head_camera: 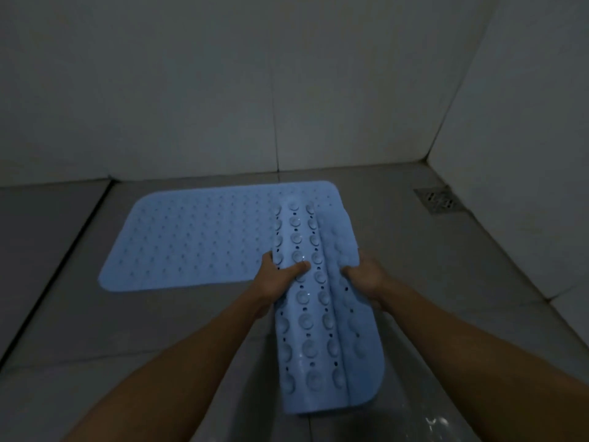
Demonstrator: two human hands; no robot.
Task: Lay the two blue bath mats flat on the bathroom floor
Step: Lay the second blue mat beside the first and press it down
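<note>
One blue bath mat (191, 237) lies flat on the grey tiled floor near the back wall. A second blue mat (322, 339) is folded lengthwise, suction cups facing up, and is held above the floor, its far end over the flat mat's right part. My left hand (280, 275) grips its left edge, thumb on top. On the right fold, my right hand (363, 275) grips with curled fingers.
A square metal floor drain (438, 199) sits at the right by the wall corner. White tiled walls (223, 90) close the back and right. A dark grout line (63, 256) runs along the floor at left. Something dark and shiny shows at the bottom edge (398, 425).
</note>
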